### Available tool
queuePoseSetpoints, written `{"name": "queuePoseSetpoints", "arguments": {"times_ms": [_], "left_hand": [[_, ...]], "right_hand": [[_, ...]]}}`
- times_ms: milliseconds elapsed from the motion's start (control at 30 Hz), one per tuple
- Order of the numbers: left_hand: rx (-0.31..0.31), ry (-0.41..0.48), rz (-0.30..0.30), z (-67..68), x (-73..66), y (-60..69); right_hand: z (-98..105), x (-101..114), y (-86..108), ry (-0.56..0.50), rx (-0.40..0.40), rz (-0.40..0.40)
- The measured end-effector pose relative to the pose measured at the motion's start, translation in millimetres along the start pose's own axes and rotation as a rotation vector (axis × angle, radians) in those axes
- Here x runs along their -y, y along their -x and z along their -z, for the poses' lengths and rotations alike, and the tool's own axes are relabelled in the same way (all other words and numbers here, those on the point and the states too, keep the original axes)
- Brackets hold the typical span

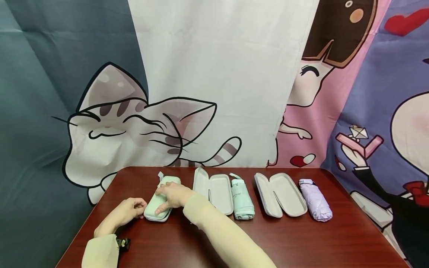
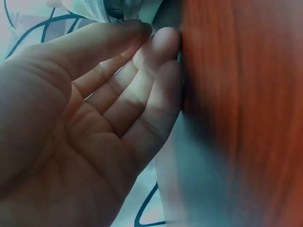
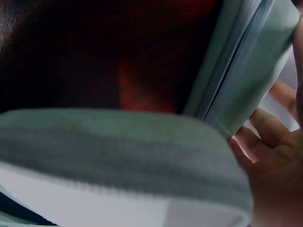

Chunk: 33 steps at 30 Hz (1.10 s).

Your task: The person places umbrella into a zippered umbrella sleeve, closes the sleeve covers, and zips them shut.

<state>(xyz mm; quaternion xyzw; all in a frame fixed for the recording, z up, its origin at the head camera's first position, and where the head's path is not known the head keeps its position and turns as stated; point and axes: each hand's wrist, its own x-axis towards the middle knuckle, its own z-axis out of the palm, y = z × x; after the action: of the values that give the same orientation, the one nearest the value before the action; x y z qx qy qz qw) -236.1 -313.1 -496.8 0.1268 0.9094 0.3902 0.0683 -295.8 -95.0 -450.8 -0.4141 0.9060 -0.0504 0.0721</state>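
A mint-green zip case (image 1: 155, 204) lies closed on the table at the left, a short strap at its far end. My right hand (image 1: 174, 194) grips it from above, thumb on the near part of the lid and fingers over the far left edge. In the right wrist view its zipped side (image 3: 236, 61) meets the fingers. My left hand (image 1: 129, 211) is at the case's near left corner, thumb and fingertips close together. In the left wrist view the fingers (image 2: 163, 90) rest by the tabletop; whether they pinch a zipper pull is hidden.
Right of the hands lie an open mint case (image 1: 222, 193), a folded mint umbrella (image 1: 242, 199), an open pale case (image 1: 289, 195) and a folded lilac umbrella (image 1: 315, 200), in a row. A printed curtain (image 1: 214, 74) hangs behind the brown table (image 1: 161, 245).
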Motion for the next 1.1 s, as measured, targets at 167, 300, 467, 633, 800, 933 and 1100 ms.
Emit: {"name": "queuePoseSetpoints", "arguments": {"times_ms": [167,300,467,633,800,933,1100], "left_hand": [[0.001,0.014,0.014,0.0,-1.0,9.0],[-0.024,-0.001,0.027,-0.6,-2.6,15.5],[-0.063,-0.046,0.026,-2.7,-5.4,21.9],[-0.125,-0.135,-0.001,-2.7,-6.0,22.6],[-0.121,-0.154,0.01,0.6,-5.0,25.6],[-0.098,-0.143,-0.026,2.0,-6.0,28.5],[-0.052,-0.105,-0.056,3.0,-8.6,30.7]], "right_hand": [[-1,4,0.1,0.031,-0.036,-0.031],[-4,8,-1.4,0.064,-0.054,-0.062],[-8,16,-2.5,0.124,-0.074,-0.098],[-10,26,-3.6,0.186,-0.109,-0.162],[-11,32,-3.6,0.196,-0.117,-0.199],[-12,29,-0.7,0.183,-0.119,-0.18],[-10,26,1.6,0.186,-0.12,-0.167]]}}
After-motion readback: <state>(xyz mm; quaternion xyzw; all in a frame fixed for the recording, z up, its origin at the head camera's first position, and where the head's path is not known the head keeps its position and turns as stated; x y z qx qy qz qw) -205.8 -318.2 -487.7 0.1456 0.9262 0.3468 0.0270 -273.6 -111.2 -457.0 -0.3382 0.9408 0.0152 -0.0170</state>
